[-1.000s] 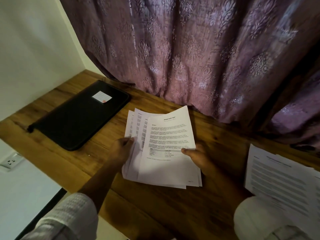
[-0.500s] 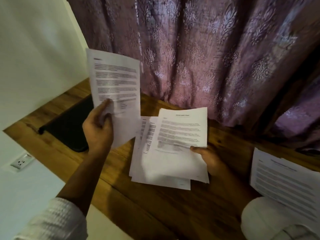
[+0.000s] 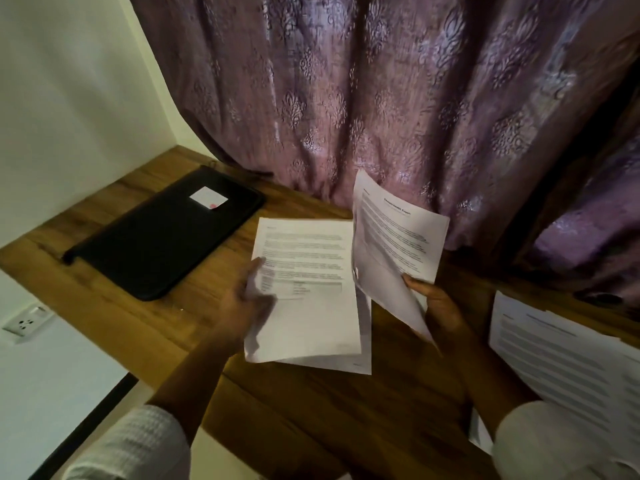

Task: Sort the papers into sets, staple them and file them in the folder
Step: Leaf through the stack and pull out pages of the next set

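My left hand (image 3: 242,299) grips the left edge of a printed sheet (image 3: 308,268) that lies on top of a small stack of papers (image 3: 363,362) in the middle of the wooden desk (image 3: 138,323). My right hand (image 3: 436,299) holds a titled sheet (image 3: 398,237) lifted and tilted upright, just right of the stack. A closed black folder (image 3: 159,244) with a white label (image 3: 209,198) lies flat at the back left of the desk. I see no stapler.
Another pile of printed papers (image 3: 561,358) lies at the right edge of the desk. A purple patterned curtain (image 3: 381,98) hangs along the back. A white wall (image 3: 69,98) is on the left, with a socket (image 3: 26,323) below the desk edge.
My left hand brought its raised sheet down onto the stack. My right hand lifted the titled top sheet up and to the right.
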